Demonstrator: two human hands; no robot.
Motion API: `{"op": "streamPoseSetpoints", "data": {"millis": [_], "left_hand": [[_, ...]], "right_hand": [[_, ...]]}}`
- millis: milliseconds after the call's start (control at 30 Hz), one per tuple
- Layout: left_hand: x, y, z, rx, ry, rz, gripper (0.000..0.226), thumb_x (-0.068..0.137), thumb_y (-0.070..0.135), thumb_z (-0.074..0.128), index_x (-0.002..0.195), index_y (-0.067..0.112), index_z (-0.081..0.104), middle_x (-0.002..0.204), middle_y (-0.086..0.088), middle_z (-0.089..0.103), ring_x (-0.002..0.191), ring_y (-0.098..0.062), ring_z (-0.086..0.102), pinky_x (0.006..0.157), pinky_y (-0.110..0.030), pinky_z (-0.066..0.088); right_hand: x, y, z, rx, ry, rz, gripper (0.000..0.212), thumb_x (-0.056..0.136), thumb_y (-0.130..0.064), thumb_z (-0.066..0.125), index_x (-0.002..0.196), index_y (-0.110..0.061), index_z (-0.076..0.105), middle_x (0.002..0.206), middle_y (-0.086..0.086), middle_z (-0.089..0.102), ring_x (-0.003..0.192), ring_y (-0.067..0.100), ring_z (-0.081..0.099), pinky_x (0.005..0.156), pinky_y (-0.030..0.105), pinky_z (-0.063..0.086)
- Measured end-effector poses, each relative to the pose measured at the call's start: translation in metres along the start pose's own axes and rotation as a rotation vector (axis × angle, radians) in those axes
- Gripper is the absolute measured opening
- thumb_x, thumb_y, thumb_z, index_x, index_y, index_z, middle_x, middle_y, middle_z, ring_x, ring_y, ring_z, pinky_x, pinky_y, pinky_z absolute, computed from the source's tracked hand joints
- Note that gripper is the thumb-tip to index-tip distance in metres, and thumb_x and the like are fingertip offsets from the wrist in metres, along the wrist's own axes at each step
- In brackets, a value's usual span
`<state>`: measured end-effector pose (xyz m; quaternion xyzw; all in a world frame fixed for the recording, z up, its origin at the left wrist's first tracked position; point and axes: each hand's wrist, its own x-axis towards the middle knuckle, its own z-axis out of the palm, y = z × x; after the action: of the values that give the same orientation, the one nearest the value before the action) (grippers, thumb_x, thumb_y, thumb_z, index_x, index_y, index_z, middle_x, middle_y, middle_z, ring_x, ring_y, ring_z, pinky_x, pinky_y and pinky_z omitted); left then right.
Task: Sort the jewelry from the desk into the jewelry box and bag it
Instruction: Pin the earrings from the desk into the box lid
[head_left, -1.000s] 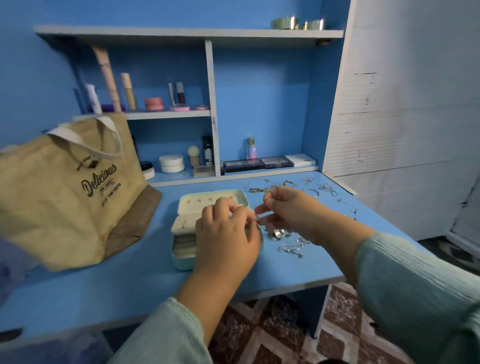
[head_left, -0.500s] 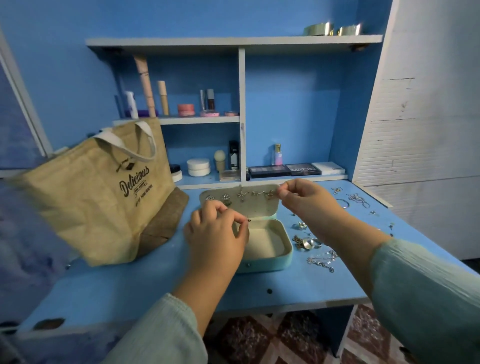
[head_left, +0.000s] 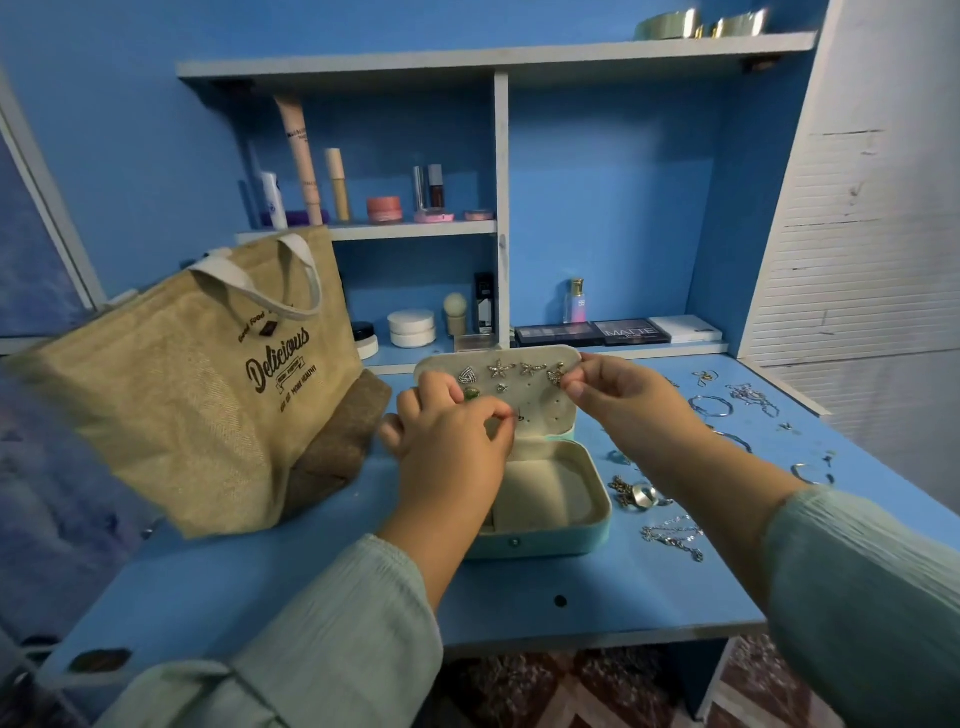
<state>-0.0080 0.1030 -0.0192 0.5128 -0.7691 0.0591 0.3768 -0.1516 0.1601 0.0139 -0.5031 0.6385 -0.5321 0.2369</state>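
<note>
Teal jewelry box (head_left: 540, 540) open; right hand (head_left: 618, 387) fingers pinch an earring (head_left: 556, 374), left hand (head_left: 452, 441) fingers curled, contents unclear.

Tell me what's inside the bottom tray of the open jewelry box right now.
The jewelry box shows a bare cream-lined compartment on its right. The left hand covers the tray's left part, so anything there cannot be seen. The earrings sit on the raised lid, not in the tray.

hands: 2, left hand (head_left: 447, 447), right hand (head_left: 618, 395) | jewelry box (head_left: 561, 540): 1, lid up | earrings on lid (head_left: 498, 370): 6 visible, more possibly hidden | jute bag (head_left: 208, 384): 1 | eyeshadow palettes (head_left: 592, 332): 2 | loose jewelry on desk (head_left: 670, 535): count unclear
</note>
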Motion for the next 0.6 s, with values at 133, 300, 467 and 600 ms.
{"op": "streamPoseSetpoints", "data": {"millis": [133, 300, 467, 600], "left_hand": [[0.009, 0.002, 0.005, -0.006, 0.068, 0.035, 0.013, 0.084, 0.042, 0.063, 0.09, 0.036, 0.072, 0.096, 0.005, 0.027, 0.091, -0.016, 0.021, 0.072, -0.027, 0.001], [0.016, 0.005, 0.009, 0.014, 0.121, 0.064, 0.004, 0.074, 0.038, 0.074, 0.077, 0.036, 0.072, 0.091, 0.005, 0.028, 0.09, -0.025, 0.037, 0.072, -0.027, 0.0], [0.02, 0.008, 0.018, 0.036, 0.168, 0.1, 0.015, 0.06, 0.037, 0.084, 0.067, 0.035, 0.071, 0.087, 0.006, 0.026, 0.083, -0.022, 0.032, 0.07, -0.026, 0.0], [0.018, 0.01, 0.02, 0.047, 0.164, 0.09, 0.017, 0.057, 0.035, 0.086, 0.064, 0.035, 0.07, 0.083, 0.0, 0.041, 0.081, -0.027, 0.041, 0.067, -0.029, 0.01]], "right_hand": [[0.003, 0.002, -0.001, 0.028, 0.002, 0.001, 0.014, 0.092, -0.016, 0.055, 0.08, -0.021, 0.06, 0.072, -0.008, 0.057, 0.04, -0.009, 0.042, 0.048, 0.011, 0.031], [0.005, 0.003, -0.002, 0.058, -0.004, 0.002, 0.015, 0.092, -0.015, 0.056, 0.079, -0.02, 0.061, 0.081, -0.001, 0.063, 0.056, -0.005, 0.049, 0.054, 0.01, 0.04], [0.004, 0.003, -0.003, 0.051, -0.012, -0.004, 0.015, 0.092, -0.014, 0.055, 0.08, -0.018, 0.061, 0.077, -0.003, 0.06, 0.043, -0.009, 0.043, 0.045, 0.003, 0.034], [0.003, 0.003, -0.005, 0.064, -0.017, -0.005, 0.015, 0.092, -0.014, 0.055, 0.079, -0.019, 0.062, 0.074, -0.004, 0.059, 0.044, -0.007, 0.043, 0.046, 0.004, 0.035]]}}
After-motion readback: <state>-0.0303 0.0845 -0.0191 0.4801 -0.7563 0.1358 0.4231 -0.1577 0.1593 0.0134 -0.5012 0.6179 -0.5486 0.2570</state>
